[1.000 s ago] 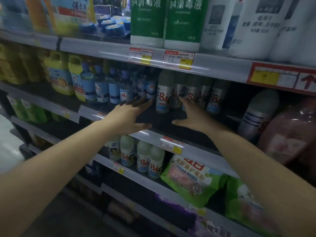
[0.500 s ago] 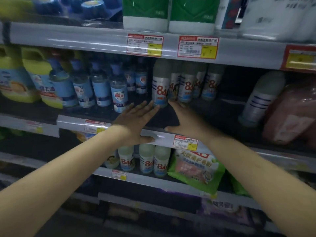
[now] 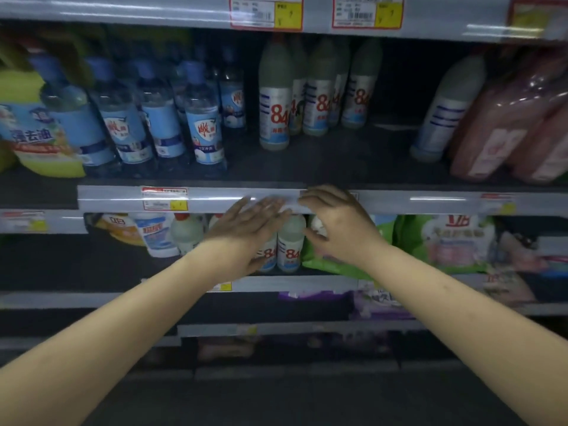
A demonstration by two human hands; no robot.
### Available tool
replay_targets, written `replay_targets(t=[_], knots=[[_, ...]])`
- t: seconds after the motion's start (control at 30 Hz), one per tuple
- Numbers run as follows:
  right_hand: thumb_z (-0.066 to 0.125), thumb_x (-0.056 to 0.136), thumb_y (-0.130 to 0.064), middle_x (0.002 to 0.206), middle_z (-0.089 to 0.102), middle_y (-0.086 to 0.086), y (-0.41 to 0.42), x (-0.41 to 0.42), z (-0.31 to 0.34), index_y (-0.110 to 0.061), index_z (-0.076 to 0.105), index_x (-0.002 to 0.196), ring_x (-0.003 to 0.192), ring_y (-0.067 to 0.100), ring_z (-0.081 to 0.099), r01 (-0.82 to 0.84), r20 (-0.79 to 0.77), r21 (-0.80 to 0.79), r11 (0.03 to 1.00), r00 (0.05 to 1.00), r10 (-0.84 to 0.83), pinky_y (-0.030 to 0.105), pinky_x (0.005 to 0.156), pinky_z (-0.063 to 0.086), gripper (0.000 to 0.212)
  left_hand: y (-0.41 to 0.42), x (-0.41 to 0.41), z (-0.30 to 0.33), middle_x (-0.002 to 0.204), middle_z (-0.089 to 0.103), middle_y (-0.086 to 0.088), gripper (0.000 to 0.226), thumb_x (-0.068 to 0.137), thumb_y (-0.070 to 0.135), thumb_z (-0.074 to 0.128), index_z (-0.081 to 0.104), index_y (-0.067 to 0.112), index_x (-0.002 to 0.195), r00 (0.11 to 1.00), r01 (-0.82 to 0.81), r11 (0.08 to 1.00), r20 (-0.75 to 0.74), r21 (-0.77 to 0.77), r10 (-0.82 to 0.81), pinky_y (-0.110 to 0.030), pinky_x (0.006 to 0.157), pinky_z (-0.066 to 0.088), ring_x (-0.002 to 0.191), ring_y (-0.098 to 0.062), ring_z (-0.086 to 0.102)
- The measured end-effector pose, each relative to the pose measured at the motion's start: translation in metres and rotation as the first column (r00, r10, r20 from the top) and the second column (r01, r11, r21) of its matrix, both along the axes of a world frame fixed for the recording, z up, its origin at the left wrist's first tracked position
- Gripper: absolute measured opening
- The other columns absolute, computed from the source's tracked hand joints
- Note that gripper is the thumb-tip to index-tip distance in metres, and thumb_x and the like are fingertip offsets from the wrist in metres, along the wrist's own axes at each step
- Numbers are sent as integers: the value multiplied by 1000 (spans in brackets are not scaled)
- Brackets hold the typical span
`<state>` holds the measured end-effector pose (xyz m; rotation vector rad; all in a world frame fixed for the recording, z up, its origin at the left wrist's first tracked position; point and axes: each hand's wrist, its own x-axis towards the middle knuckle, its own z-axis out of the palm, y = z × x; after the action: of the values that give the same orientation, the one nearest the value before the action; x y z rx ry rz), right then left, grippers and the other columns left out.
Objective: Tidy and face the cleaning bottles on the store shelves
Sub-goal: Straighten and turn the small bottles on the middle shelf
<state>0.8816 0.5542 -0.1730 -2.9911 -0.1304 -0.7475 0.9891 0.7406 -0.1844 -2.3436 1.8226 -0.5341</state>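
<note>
Bottles marked "84" stand in a small cluster on the middle shelf, the front one forward of the three or four behind it. To their left on the same shelf is a row of clear bottles with blue labels, and further left a yellow jug. To the right, well apart from the cluster, a white bottle with blue stripes leans against pink refill pouches.

Both hands are out in front of the price rail of that shelf. The left hand has its fingers straight and together, blurred, holding nothing. The right hand has loosely bent fingers near the rail's top edge; whether it touches the rail I cannot tell.

On the shelf below, more "84" bottles show between the two hands, beside a green bag on the right and white bottles with red caps on the left.
</note>
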Motion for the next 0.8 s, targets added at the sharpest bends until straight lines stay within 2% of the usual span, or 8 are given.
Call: replay_targets(t=[0.07,0.2,0.23,0.33,0.4,0.53,0.73,0.8], knots=[[78,68,-20,108,69,10,2,-9,-9,-4,67,106,103,28,63,11,-32,-49,999,999,-13,35,92,48,43,6,-2,-16,142,25,-10,106,57,41,82,28,8,141,1000,5,1000,-14,-8,-5,-50,102,23,130,-27,37],[77,69,-23,104,69,8,1,-16,-34,-6,66,105,99,27,63,7,-130,-94,996,991,-19,34,87,50,42,9,0,-42,143,-25,-2,86,91,42,47,-22,22,137,989,-80,983,-113,164,99,-35,101,-25,133,-21,-23],[75,73,-23,108,67,8,1,-16,-39,-7,64,109,102,26,61,16,-164,-84,996,986,-30,34,89,49,41,9,2,-45,145,-28,-1,81,94,41,42,-24,22,138,981,-113,977,-136,180,139,-32,102,-27,132,-19,-28],[65,82,-25,117,62,7,1,-11,-54,-9,59,117,112,25,55,69,-234,-65,995,969,-83,35,95,43,39,9,11,-56,156,-10,-6,73,95,37,38,-8,16,147,948,-211,963,-206,168,244,-34,114,-7,143,-22,-11],[70,77,-20,105,65,9,-1,-7,-62,-7,62,106,101,27,59,75,-243,-53,996,966,-85,35,86,49,33,7,15,-58,157,-1,-8,71,95,32,40,-2,13,148,912,-265,956,-287,126,291,-35,115,10,145,-23,4],[75,68,-14,95,66,11,-6,6,-80,-5,63,97,90,28,63,117,-260,-18,993,958,-118,34,74,54,33,-9,19,-65,155,14,-10,75,91,27,50,3,10,148,820,-408,913,-432,18,375,-40,99,42,133,-28,35],[64,84,-23,133,51,11,-8,28,-85,-8,43,132,123,27,48,301,-240,124,946,934,-266,33,102,40,55,-35,30,-75,146,33,-14,75,88,25,55,11,5,146,771,-501,865,-466,-22,434,-37,94,44,125,-29,42],[62,86,-29,134,50,10,-10,36,-82,-10,38,135,123,25,49,349,-269,132,928,913,-305,32,102,41,58,-43,33,-72,137,43,-16,64,90,27,53,22,4,141,753,-531,847,-466,-13,465,-38,95,43,122,-30,45]])
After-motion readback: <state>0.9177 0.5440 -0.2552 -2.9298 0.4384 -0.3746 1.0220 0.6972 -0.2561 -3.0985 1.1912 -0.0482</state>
